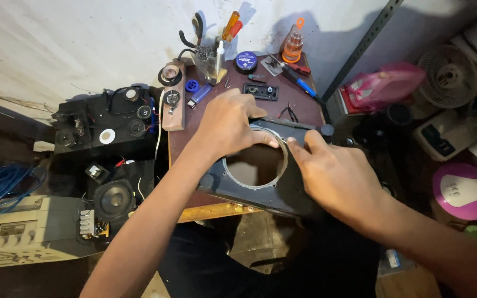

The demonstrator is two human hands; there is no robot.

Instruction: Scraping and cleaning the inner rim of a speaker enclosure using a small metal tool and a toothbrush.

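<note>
A dark speaker panel point(271, 196) with a large round cut-out lies across a small brown table point(304, 110). My left hand point(228, 122) rests on the panel's far edge, its fingers reaching the upper rim of the hole. My right hand point(332, 176) lies on the panel to the right of the hole, with the index finger and thumb pressed at the rim near the top right. The fingertips of both hands almost meet there. Neither hand lifts the panel; both press on it.
At the table's back stand a tool cup point(208, 55) with pliers and screwdrivers, an orange bit set point(292, 44), a blue-handled screwdriver point(304, 85) and a small black plate point(260, 91). Loose speakers point(113, 200) and a black box point(103, 129) lie left; fans and a pink appliance point(384, 85) right.
</note>
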